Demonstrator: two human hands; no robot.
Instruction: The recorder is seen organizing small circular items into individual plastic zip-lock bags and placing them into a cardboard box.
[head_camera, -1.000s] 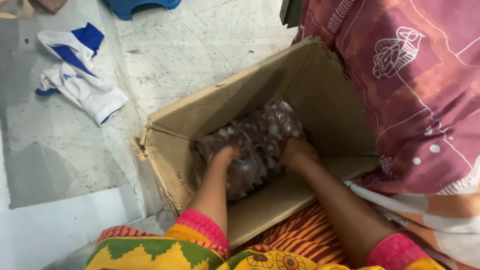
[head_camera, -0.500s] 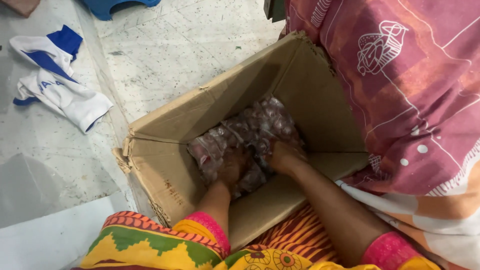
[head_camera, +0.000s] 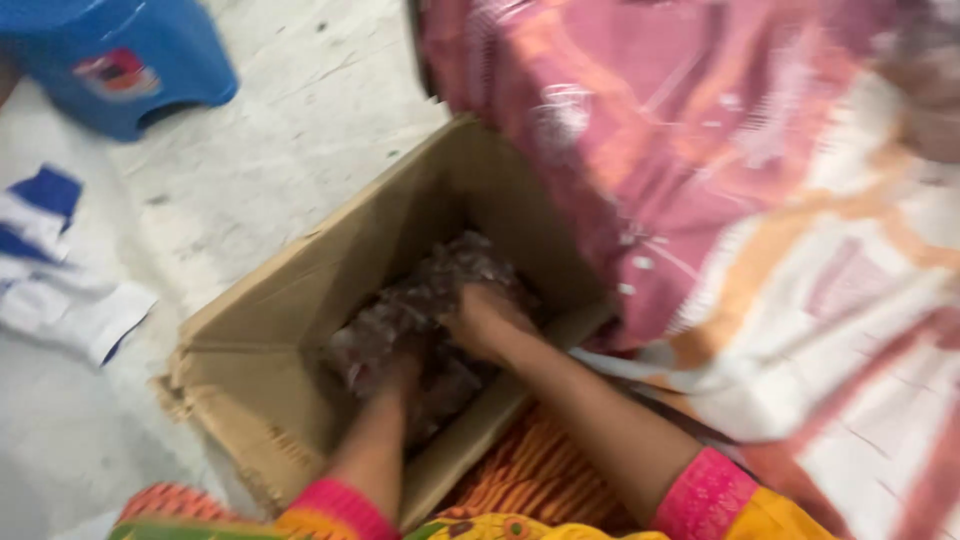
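bag (head_camera: 440, 290) still gripped in box (head_camera: 300, 330) (view swung right)

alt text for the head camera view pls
Both hands, left hand and right hand, press into a clear plastic bag of dark items inside an open cardboard box on a pale floor, beside pink patterned cloth.

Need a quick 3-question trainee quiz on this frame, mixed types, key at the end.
1. True or false: both hands are inside the cardboard box.
2. What do the left hand and right hand press on? A) folded paper B) a crinkly clear plastic bag of dark contents C) a metal tin
3. Fill in: the blue plastic stool stands on the ____ beyond the box.

Key: 1 true; 2 B; 3 floor. The frame is blurred, so the grip itself cannot be told.
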